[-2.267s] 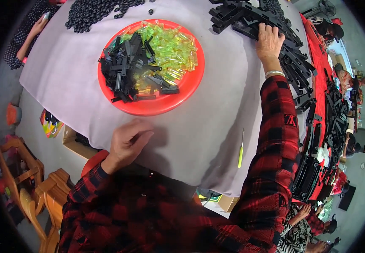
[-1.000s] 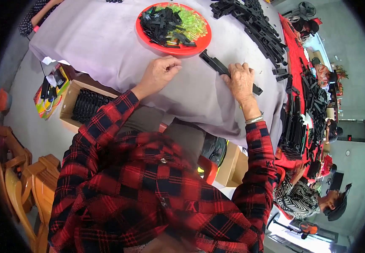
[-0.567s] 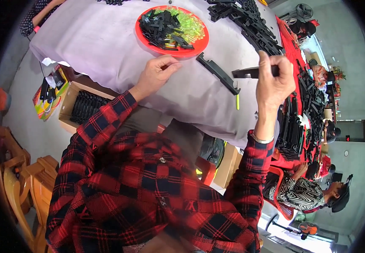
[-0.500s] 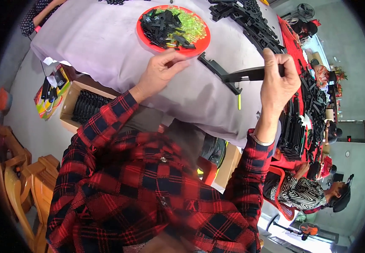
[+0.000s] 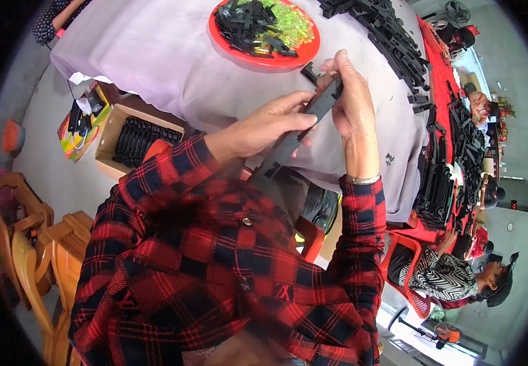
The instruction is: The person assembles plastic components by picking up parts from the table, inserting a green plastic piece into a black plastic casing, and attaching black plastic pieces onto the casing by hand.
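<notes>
A long, flat black plastic part (image 5: pixel 288 146) slants between my two hands, its lower end near my lap and its upper end beside the red tray. My left hand (image 5: pixel 267 125) pinches it near the middle, with the thumb lying across the top face. Around the upper end close the fingers and thumb of my right hand (image 5: pixel 355 107). Just past the right fingertips, the end of another black piece (image 5: pixel 308 73) shows, mostly hidden. The round red tray (image 5: pixel 264 61) holds small black pieces (image 5: pixel 246 27) and translucent yellow-green pieces (image 5: pixel 294 27).
Several black parts (image 5: pixel 386 43) lie in a row along the far right of the cloth-covered table (image 5: pixel 148 55). More fill a red-covered table (image 5: pixel 425 229). A cardboard box (image 5: pixel 108 143) of black parts stands below left. A person (image 5: pixel 441 277) sits at right.
My right hand has moved left with a black part, turning it from nearly level to a slant. The left hand, empty before, has moved right and down and now grips it.
</notes>
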{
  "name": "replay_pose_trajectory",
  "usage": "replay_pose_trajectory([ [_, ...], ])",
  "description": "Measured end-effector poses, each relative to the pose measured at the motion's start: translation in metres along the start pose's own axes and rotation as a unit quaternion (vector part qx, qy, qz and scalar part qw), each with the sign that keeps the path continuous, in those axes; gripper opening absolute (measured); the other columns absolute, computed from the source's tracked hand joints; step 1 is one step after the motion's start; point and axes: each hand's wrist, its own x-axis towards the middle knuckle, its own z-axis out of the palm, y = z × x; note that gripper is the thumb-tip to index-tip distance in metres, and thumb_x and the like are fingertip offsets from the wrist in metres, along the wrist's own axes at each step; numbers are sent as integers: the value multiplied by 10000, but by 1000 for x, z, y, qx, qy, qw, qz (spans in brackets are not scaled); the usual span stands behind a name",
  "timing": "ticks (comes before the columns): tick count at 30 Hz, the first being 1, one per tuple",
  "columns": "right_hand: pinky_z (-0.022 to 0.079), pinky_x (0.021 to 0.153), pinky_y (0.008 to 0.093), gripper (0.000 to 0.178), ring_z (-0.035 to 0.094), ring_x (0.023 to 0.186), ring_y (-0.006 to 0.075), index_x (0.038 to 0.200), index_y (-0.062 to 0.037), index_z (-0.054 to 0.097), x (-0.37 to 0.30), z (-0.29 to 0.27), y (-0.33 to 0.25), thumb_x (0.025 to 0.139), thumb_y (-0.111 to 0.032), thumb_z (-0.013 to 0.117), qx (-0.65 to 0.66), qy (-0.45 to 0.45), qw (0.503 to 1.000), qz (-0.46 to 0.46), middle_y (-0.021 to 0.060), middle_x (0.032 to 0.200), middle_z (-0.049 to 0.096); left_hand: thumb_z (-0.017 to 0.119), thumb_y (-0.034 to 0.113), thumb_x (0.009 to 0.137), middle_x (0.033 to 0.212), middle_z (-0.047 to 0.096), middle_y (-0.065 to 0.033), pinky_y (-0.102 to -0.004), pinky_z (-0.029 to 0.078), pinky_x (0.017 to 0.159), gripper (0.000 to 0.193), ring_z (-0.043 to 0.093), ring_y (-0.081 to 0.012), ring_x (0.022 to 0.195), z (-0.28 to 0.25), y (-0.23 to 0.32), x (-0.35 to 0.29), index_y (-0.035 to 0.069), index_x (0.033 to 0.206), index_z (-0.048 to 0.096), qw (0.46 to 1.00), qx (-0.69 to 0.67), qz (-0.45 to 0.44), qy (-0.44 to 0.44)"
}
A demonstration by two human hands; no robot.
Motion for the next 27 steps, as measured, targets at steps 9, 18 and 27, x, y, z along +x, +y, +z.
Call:
replay_pose_trajectory([
  [9, 453, 718, 249, 337, 548, 734, 98, 1033, -20, 669, -12, -46, 30, 991, -330, 543, -107, 123, 984, -73, 42, 895, 656, 445, 303, 1046, 1046, 605, -71, -224, 493, 585, 447, 576, -106, 805, -11, -9, -18, 57, 1417, 402, 997, -60, -18, 39],
  [18, 380, 604, 191, 97, 455, 656, 34, 853, -27, 649, -38, -101, 78, 919, -93, 677, -204, 183, 952, -139, -54, 724, 557, 444, 321, 1047, 1050, 626, -68, -215, 498, 608, 446, 582, -103, 813, -23, -20, -28, 54, 1404, 423, 993, -56, -31, 99],
  [27, 407, 593, 197, 113, 480, 655, 30, 827, -20, 650, -48, -52, 116, 910, -89, 684, -166, 110, 972, -123, -46, 711, 583, 420, 278, 1051, 1084, 628, -87, -269, 509, 686, 417, 591, -135, 882, -36, -32, -23, 45, 1397, 436, 983, -125, -29, 129],
])
